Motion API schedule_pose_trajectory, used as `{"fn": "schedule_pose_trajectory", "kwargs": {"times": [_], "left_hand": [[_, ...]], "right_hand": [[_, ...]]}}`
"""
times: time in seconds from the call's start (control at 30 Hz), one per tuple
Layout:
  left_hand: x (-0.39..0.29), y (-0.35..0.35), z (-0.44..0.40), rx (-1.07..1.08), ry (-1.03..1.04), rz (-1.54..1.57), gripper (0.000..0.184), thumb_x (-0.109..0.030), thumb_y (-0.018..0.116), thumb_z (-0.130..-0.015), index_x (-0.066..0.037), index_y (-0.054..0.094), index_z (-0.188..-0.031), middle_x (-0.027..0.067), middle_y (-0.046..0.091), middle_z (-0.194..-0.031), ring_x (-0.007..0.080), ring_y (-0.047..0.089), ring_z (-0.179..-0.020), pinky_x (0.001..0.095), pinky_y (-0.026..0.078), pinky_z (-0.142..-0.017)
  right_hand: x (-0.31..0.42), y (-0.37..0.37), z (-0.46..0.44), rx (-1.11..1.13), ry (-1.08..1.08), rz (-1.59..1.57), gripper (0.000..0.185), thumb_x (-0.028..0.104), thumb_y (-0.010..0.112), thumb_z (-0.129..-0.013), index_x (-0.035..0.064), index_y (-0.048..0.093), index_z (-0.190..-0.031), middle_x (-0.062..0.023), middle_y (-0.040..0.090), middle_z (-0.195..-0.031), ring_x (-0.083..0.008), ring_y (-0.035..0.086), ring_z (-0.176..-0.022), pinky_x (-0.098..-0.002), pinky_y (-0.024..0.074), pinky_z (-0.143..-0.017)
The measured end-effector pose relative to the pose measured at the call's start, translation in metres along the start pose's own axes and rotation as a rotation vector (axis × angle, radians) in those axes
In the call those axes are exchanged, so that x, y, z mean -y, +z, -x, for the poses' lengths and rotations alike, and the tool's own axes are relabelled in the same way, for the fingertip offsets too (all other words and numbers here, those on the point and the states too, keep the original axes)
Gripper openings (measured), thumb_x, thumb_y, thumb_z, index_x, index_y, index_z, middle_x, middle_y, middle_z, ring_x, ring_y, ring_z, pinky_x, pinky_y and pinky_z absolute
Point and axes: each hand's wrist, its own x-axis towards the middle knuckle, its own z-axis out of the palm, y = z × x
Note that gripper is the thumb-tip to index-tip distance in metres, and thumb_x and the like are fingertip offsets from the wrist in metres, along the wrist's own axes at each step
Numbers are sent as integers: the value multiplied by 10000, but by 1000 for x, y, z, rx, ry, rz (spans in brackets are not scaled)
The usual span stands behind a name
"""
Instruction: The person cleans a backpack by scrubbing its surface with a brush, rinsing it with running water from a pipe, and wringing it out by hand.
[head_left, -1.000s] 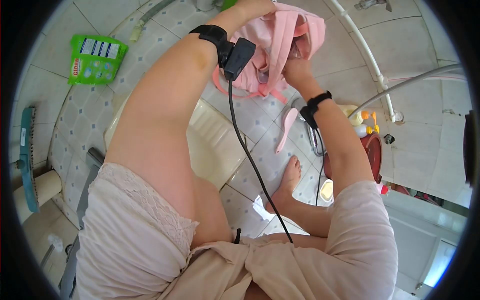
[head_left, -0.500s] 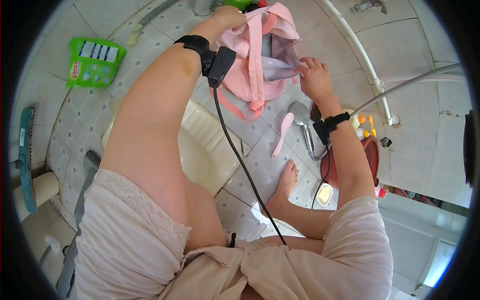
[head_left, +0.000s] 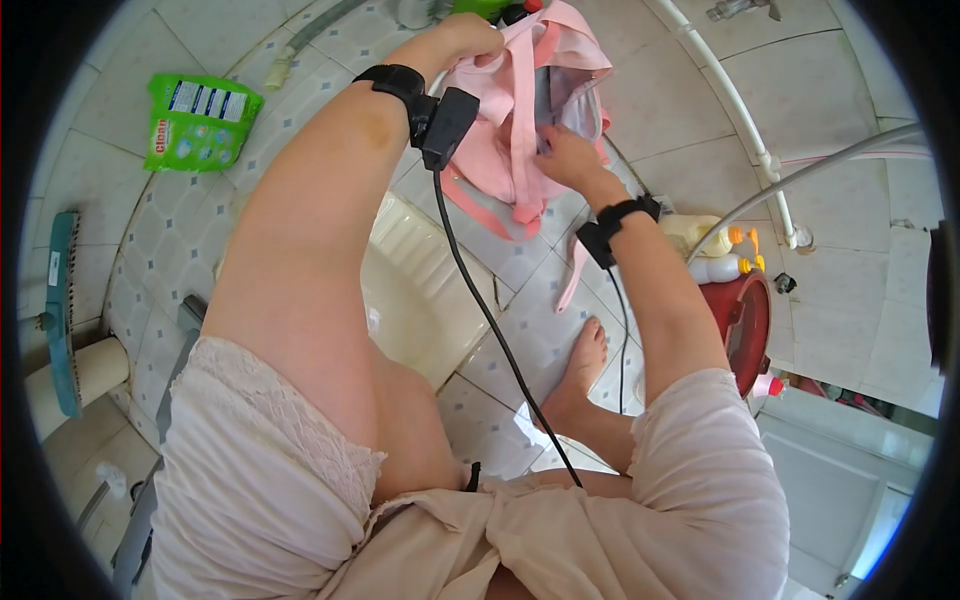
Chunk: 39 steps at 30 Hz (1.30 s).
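A pink fabric bag [head_left: 521,90] with straps and a shiny grey lining hangs low over the tiled floor, its mouth partly spread. At its upper left side, my left hand [head_left: 478,40] is closed on the fabric, the fingertips partly hidden. My right hand [head_left: 570,160] is at the bag's mouth, fingers bent and pressed against the fabric by the lining. Below it, a pink-handled brush [head_left: 573,280] lies on the floor, partly hidden by my right forearm.
A squat toilet pan [head_left: 425,280] lies below the bag. Two pump bottles [head_left: 722,268] and a red bucket [head_left: 740,325] stand at right, near a grey hose [head_left: 790,160]. At left are a green detergent pouch [head_left: 203,122] and a teal broom head [head_left: 64,310].
My right hand has moved left from the bag's right edge to the middle of its mouth. The right forearm now covers the shower head. My left hand keeps its hold.
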Motion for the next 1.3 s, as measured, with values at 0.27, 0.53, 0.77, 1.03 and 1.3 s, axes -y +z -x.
{"fn": "schedule_pose_trajectory", "kwargs": {"times": [0.27,0.53,0.77,1.03,1.3], "left_hand": [[39,11,-6,181,-264,-261,226,-113,646,-580,-31,638,-790,167,640,-833,326,650,-703,441,508,-589],[19,19,11,267,-108,36,234,-56,661,-621,-54,576,-839,91,546,-799,233,533,-664,399,435,-552],[-27,-9,8,12,165,84,219,-48,647,-617,-68,577,-823,30,530,-707,163,469,-621,349,358,-524],[-73,-34,50,-199,273,58,181,-84,684,-643,-2,727,-798,122,706,-753,228,651,-636,416,469,-516],[-62,-27,72,1,246,-58,295,-88,653,-676,-101,670,-971,7,582,-841,130,505,-778,302,411,-666]], "right_hand": [[-36,-59,56,305,-172,212,385,340,697,-815,93,749,-1105,-145,683,-1191,-364,673,-1068,-469,539,-900],[-9,-52,42,-331,380,-10,613,526,758,-816,-6,723,-1118,-206,704,-1195,-319,714,-1012,-434,555,-883],[-107,28,-30,-345,529,-649,433,222,730,-851,-33,693,-1199,-141,745,-966,-222,701,-846,-327,549,-755],[-59,-84,-19,-806,293,-589,388,315,727,-889,-7,758,-1104,-234,755,-907,-361,744,-847,-440,558,-795],[-42,-45,-14,-757,396,-435,400,357,727,-899,15,763,-1103,-250,749,-937,-410,734,-905,-467,559,-824]]}}
